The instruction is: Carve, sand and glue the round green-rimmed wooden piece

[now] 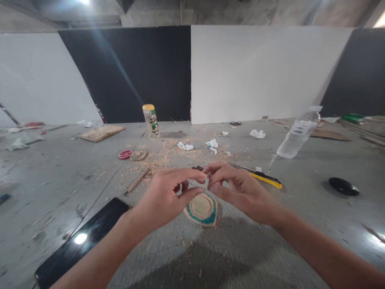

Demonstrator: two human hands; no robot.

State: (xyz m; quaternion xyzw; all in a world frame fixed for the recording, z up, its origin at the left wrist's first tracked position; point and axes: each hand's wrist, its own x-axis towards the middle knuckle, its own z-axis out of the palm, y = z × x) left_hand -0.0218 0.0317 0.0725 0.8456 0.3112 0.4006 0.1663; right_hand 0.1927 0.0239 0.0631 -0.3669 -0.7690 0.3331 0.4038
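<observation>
My left hand (171, 190) and my right hand (243, 190) meet fingertip to fingertip in the middle of the head view. Their fingers are curled round something thin and pale, too small and blurred to name. Just below them lies a carved wooden piece (201, 205), flat on the floor. It has a raised round centre and a teal-painted border with pointed ends, and my fingers partly cover its upper edge. Behind my right hand is a yellow and black utility knife (266, 179). Close to my left hand rests a wooden-handled carving tool (136, 182).
A black phone (87, 241) lies under my left forearm. Wood shavings (158, 158) and crumpled tissues (185, 146) are scattered ahead. Farther off stand a yellow-lidded bottle (150, 119) and a clear water bottle (299, 132). A black computer mouse (343, 186) sits at right; a round wooden disc (138, 155) lies left.
</observation>
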